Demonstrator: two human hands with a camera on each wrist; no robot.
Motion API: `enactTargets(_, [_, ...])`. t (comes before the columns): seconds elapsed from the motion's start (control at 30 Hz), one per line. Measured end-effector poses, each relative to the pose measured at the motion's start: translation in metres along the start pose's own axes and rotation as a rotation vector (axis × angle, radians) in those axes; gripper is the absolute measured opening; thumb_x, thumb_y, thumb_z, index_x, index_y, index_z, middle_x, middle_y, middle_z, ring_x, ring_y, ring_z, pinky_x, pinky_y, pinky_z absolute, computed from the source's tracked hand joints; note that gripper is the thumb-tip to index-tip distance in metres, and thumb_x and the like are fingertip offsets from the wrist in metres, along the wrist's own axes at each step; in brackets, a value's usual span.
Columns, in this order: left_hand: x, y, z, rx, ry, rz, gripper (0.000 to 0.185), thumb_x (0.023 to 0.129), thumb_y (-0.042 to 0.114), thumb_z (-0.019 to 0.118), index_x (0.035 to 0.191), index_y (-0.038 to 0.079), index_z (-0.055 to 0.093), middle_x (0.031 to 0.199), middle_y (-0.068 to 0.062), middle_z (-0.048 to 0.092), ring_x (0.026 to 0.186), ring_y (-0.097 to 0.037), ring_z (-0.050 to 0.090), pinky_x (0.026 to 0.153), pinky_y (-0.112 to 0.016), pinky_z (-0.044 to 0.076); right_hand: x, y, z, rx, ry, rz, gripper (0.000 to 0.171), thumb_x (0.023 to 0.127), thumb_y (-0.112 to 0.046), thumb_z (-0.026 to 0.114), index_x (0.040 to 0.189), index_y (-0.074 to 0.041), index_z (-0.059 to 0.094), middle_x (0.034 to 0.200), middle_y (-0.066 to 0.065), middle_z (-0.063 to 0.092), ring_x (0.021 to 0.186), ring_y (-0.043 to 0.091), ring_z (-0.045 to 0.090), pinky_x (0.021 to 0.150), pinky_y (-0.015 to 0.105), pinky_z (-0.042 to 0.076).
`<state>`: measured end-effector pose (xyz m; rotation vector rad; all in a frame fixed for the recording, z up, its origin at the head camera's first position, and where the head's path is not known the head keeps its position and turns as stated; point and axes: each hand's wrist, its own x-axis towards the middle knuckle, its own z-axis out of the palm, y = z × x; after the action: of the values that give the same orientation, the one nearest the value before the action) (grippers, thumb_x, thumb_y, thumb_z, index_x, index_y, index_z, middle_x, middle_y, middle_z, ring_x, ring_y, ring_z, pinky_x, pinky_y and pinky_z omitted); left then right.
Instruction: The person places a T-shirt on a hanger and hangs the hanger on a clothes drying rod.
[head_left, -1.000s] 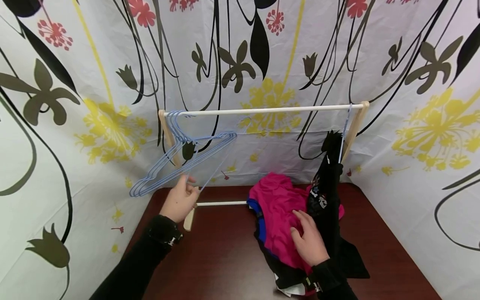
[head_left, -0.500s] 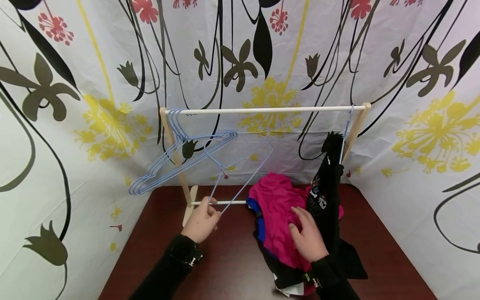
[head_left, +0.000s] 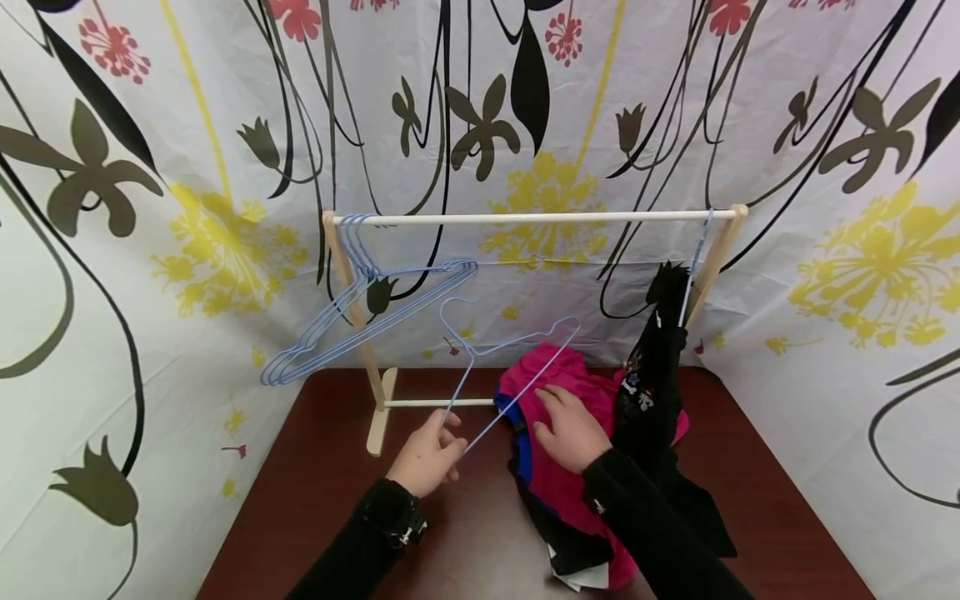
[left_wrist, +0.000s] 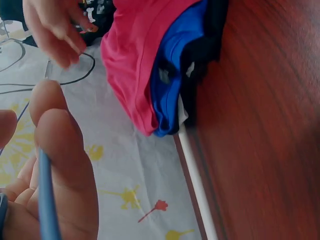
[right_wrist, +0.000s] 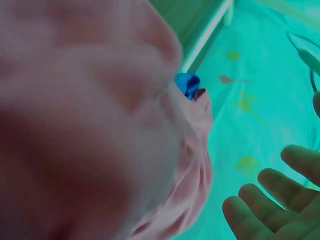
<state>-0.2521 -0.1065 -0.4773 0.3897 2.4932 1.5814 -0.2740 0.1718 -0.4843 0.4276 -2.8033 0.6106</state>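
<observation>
Since a second ago I have drawn the blue hanger (head_left: pixel 501 367) off the rail (head_left: pixel 532 218) and toward the near side; my left hand (head_left: pixel 429 457) pinches its lower corner, holding it above the table (head_left: pixel 750 467) just left of the clothes. My right hand (head_left: pixel 572 429) has shifted left and lies with fingers spread on the pink garment (head_left: pixel 558 375). Behind, the spare hangers (head_left: pixel 360 312) hang at the rail's left end, and a black garment (head_left: pixel 654 375) at its right.

My left hand (head_left: pixel 429 456) has pulled one blue hanger (head_left: pixel 501 375) off the rail toward 6 o'clock, and my right hand (head_left: pixel 570 431) slid toward 11 o'clock on the pink shirt (head_left: pixel 558 479).
</observation>
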Motion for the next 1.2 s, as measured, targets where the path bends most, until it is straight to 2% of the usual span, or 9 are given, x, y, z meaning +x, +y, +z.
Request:
enactTargets(0.17, [-0.001,0.0,0.002,-0.039,-0.015,-0.018,0.032,0.101,0.019,0.062,0.128,0.009,0.048,0.085,-0.011,0.065,0.06,-0.024,0.066,0.057,-0.038,0.056,0.03,-0.011,0.017,-0.104,-0.072,-0.031,0.055,0.089,-0.021,0.069,0.139,0.0,0.057,0.142,0.021,0.053,0.131,0.038,0.049,0.107,0.048,0.041])
enactTargets(0.3, [-0.001,0.001,0.002,-0.055,-0.016,-0.016,0.031,0.101,0.019,0.061,0.127,0.009,0.048,0.088,-0.019,0.065,0.059,-0.024,0.066,0.057,-0.037,0.056,0.052,-0.011,0.032,-0.176,-0.025,-0.069,0.054,0.085,-0.015,0.074,0.135,-0.002,0.06,0.132,0.022,0.059,0.119,0.042,0.057,0.096,0.051,0.049])
enactTargets(0.47, [0.0,0.002,-0.001,-0.073,-0.007,-0.004,0.03,0.101,0.017,0.06,0.127,0.007,0.048,0.086,-0.02,0.064,0.057,-0.024,0.065,0.056,-0.038,0.055,0.081,-0.001,0.054,-0.26,0.001,-0.106,0.049,0.083,-0.012,0.076,0.13,-0.006,0.063,0.121,0.02,0.063,0.112,0.04,0.06,0.087,0.05,0.052])
enactTargets(0.63, [0.001,-0.001,-0.001,-0.062,-0.013,-0.011,0.029,0.102,0.017,0.06,0.127,0.009,0.048,0.084,-0.015,0.064,0.06,-0.027,0.067,0.059,-0.044,0.056,0.093,0.001,0.065,-0.364,-0.074,-0.096,0.054,0.087,-0.016,0.074,0.138,-0.013,0.059,0.12,0.02,0.063,0.112,0.039,0.058,0.087,0.05,0.052])
enactTargets(0.8, [0.001,-0.001,0.001,-0.065,-0.023,-0.023,0.029,0.103,0.019,0.06,0.128,0.011,0.048,0.083,-0.01,0.063,0.063,-0.032,0.068,0.064,-0.052,0.057,0.096,0.006,0.07,-0.448,-0.118,-0.024,0.063,0.092,-0.016,0.07,0.15,-0.027,0.049,0.122,0.022,0.059,0.11,0.04,0.056,0.08,0.053,0.052])
enactTargets(0.9, [0.0,-0.002,0.002,-0.066,-0.021,-0.03,0.029,0.103,0.019,0.06,0.128,0.01,0.049,0.083,-0.009,0.063,0.063,-0.031,0.067,0.062,-0.047,0.057,0.097,0.014,0.074,-0.396,-0.129,0.021,0.06,0.094,-0.012,0.065,0.15,-0.028,0.049,0.12,0.023,0.057,0.103,0.042,0.058,0.076,0.054,0.053])
enactTargets(1.0, [-0.001,-0.005,0.002,-0.063,-0.023,-0.04,0.029,0.102,0.02,0.06,0.127,0.01,0.049,0.083,-0.009,0.064,0.062,-0.029,0.067,0.06,-0.043,0.056,0.098,0.024,0.076,-0.279,-0.115,0.055,0.05,0.095,-0.009,0.06,0.143,-0.023,0.056,0.116,0.024,0.056,0.092,0.043,0.062,0.071,0.054,0.054])
enactTargets(1.1, [-0.002,-0.006,0.002,-0.063,-0.029,-0.037,0.029,0.103,0.02,0.06,0.127,0.009,0.049,0.084,-0.01,0.064,0.061,-0.028,0.067,0.061,-0.045,0.057,0.1,0.034,0.068,-0.12,-0.044,0.105,0.031,0.093,-0.006,0.059,0.123,-0.012,0.063,0.107,0.022,0.058,0.086,0.041,0.064,0.07,0.052,0.053])
enactTargets(1.2, [-0.003,-0.008,0.003,-0.062,-0.034,-0.031,0.029,0.103,0.02,0.06,0.127,0.009,0.049,0.085,-0.011,0.064,0.063,-0.03,0.067,0.063,-0.048,0.057,0.102,0.044,0.059,0.029,0.035,0.141,0.011,0.089,-0.003,0.059,0.1,-0.005,0.059,0.094,0.015,0.06,0.086,0.033,0.063,0.076,0.045,0.052])
